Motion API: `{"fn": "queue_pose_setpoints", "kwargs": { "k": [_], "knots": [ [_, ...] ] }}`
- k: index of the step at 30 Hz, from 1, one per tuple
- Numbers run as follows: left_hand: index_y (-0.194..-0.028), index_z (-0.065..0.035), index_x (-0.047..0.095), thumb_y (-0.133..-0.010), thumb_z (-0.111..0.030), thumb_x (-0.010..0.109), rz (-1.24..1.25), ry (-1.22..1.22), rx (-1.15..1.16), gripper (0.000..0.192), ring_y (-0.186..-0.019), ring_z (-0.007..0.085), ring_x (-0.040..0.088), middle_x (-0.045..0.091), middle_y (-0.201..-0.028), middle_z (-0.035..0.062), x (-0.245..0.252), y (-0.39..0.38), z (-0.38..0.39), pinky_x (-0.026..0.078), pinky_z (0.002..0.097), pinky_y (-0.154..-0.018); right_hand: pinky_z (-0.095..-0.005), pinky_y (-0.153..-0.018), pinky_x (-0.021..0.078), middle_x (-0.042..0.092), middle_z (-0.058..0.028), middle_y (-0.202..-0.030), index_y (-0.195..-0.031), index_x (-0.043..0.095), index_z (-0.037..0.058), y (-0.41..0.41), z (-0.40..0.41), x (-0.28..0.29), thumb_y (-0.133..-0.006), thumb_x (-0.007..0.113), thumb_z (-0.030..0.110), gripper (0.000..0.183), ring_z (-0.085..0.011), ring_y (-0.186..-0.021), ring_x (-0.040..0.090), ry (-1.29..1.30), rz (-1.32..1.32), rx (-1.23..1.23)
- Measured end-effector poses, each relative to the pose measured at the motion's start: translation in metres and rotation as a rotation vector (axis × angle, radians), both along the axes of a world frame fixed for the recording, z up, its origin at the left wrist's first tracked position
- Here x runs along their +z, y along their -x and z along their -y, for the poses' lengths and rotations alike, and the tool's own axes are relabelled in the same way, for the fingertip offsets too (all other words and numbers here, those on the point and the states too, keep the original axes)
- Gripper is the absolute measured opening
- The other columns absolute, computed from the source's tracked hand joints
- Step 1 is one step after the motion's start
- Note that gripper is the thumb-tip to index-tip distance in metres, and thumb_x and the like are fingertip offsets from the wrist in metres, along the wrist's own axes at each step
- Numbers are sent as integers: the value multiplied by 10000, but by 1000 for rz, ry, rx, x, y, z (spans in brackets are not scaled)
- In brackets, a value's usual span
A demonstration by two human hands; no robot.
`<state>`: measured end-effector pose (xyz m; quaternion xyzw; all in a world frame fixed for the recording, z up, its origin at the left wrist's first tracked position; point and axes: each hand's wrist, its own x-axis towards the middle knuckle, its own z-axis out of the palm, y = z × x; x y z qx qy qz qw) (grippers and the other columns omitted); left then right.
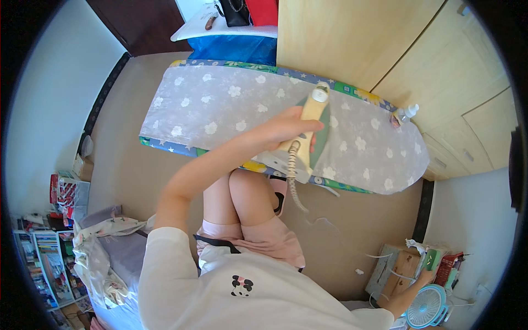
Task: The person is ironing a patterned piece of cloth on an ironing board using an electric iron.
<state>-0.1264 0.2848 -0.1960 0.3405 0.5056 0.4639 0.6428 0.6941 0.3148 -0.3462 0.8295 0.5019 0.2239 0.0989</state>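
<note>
My left hand (295, 126) grips the handle of a cream electric iron (315, 109) with a green base. Its ribbed cord sleeve (292, 161) hangs from the heel over the near edge of the ironing board (251, 166). Under the iron, a grey cloth with white flowers (222, 103) covers most of the board and looks mostly smooth. Far to the lower right, my right hand (426, 277) has its fingers at the lower edge of a small green object (432, 260), seemingly holding it. That object's kind is too small to tell.
A spray bottle (405, 115) is at the board's right end, near wooden cabinets (354, 37). Beside my right arm are a wooden box (402, 270) and a light-blue fan (427, 306). A bed (119, 251) and a bookshelf (49, 264) occupy the lower left.
</note>
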Motion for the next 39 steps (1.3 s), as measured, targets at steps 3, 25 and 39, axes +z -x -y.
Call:
{"fn": "queue_pose_setpoints", "kwargs": {
  "k": [3, 25, 39],
  "knots": [
    [-865, -31, 467, -780, -184, 559, -41, 44, 19, 198, -546, 126, 553, 536, -647, 58, -2, -5, 1, 470, 257, -465, -432, -661, 437, 566, -257, -853, -926, 562, -37, 89, -8, 10, -691, 519, 190, 330, -366, -781, 559, -230, -183, 380],
    [-798, -35, 473, -749, -200, 571, -303, 53, 357, 198, -495, 91, 528, 521, -596, 28, 16, 139, 91, 448, 211, -453, -425, -886, 357, 461, -255, -1114, -1050, 468, -71, 47, 5, 7, -684, 588, 263, 510, -391, -1038, 432, -146, -194, -73],
    [-830, -41, 496, -763, -185, 591, -117, -9, 173, 185, -546, 129, 557, 535, -647, 28, 45, 84, 45, 481, 261, -503, -365, -991, 241, 385, -141, -1264, -1202, 405, 5, 498, -83, 100, -845, 403, 85, 366, -267, -1209, 309, -118, -1080, 1210]
  ]
}}
